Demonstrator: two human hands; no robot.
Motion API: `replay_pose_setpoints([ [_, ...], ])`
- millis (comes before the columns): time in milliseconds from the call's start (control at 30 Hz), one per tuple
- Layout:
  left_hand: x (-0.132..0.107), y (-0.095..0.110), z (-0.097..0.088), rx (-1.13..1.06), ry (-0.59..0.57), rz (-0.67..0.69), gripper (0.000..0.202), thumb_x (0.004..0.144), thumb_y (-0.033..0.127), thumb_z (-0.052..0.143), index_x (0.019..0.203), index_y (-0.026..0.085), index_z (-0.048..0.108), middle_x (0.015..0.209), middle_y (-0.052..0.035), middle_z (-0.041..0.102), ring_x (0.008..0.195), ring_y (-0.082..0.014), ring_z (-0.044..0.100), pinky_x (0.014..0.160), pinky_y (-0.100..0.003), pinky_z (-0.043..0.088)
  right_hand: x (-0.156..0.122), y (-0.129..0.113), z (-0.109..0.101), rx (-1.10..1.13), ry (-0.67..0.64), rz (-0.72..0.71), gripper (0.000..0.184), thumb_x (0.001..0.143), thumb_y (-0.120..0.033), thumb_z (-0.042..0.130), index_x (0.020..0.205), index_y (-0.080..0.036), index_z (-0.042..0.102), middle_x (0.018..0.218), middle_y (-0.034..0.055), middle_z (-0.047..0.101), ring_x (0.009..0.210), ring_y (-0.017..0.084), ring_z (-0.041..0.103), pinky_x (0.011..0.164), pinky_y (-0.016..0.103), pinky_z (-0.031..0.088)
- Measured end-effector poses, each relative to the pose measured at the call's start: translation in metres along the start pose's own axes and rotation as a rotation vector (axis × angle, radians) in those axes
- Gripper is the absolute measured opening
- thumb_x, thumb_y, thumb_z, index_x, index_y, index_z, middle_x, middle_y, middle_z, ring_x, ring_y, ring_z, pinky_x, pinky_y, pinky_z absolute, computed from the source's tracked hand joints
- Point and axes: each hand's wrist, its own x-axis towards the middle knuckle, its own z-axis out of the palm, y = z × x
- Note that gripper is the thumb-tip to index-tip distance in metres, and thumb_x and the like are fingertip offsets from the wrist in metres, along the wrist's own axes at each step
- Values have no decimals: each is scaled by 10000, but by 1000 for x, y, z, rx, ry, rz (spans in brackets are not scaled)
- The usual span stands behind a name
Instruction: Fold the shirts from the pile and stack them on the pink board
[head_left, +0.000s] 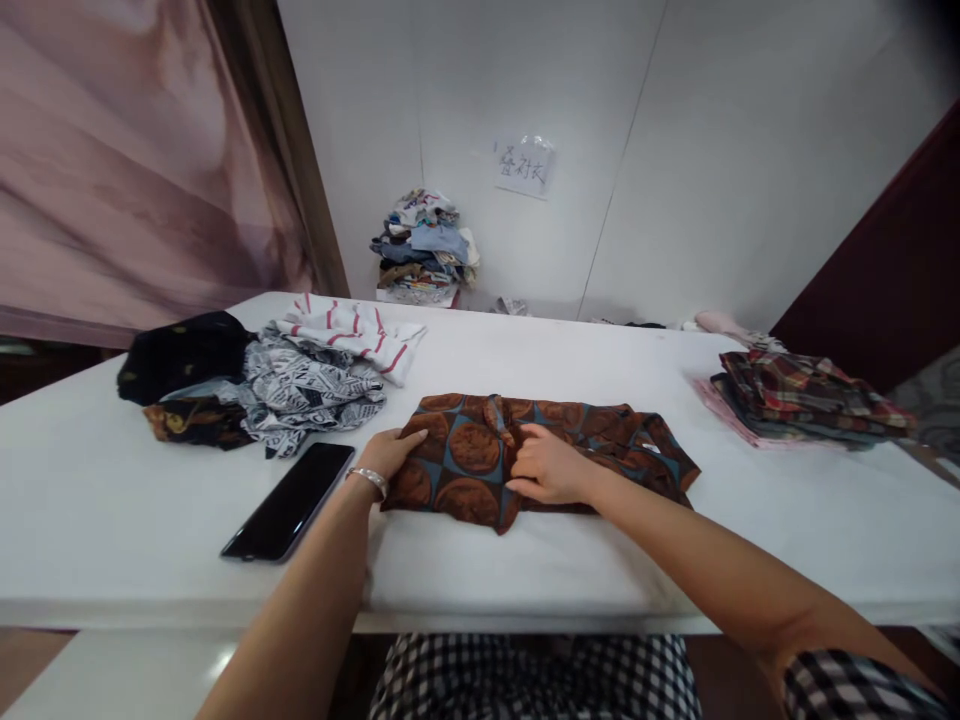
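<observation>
A brown shirt [472, 445] with large round orange-brown motifs and blue-grey patches lies on the white table in front of me, partly folded. My left hand [390, 452], with a bracelet at the wrist, holds its left edge, the thumb on top and the other fingertips hidden. At the middle of the garment, beside the collar or front opening, my right hand [551, 466] is closed with curled fingers on the fabric. The shirt's right part spreads out beyond that forearm, where a small white label [651, 448] shows.
A black phone [291, 503] lies left of my left forearm. Behind it is a loose heap of clothes [307, 385]. Folded garments [810, 400] are stacked at the right. Beyond the white table [495, 575], a tall clothes pile [427, 245] stands by the wall with a handwritten paper [523, 168].
</observation>
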Motion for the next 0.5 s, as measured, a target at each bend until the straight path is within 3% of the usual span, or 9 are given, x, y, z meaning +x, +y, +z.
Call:
replay_pose_setpoints([
  [133,1,0,0,-26,-15,9,331,706,473,617,801,171,714,798,-61,749,832,-244,688,720,-289,532,-11,11,-16,65,57,206,296,926,-280,438,778,-214,686,699,9,665,682,144,572,986,417,312],
  [300,-1,2,-1,-24,18,34,298,687,467,627,751,189,713,793,-51,750,830,-250,684,761,-298,517,46,2,3,139,138,149,197,888,-258,509,968,-217,684,1019,53,679,952,180,583,902,345,380],
  [400,-3,2,-1,-33,29,37,297,671,469,637,737,189,710,795,-58,749,832,-255,686,755,-299,521,75,10,21,31,55,174,265,850,-231,550,1097,-212,644,1184,85,614,1110,219,515,951,391,350],
  [500,-2,0,-1,-55,22,24,327,660,484,641,756,178,711,793,-73,748,812,-253,691,719,-300,531,73,35,26,-98,-29,382,247,837,-196,543,1054,-194,659,1120,103,637,1128,257,491,986,463,301],
])
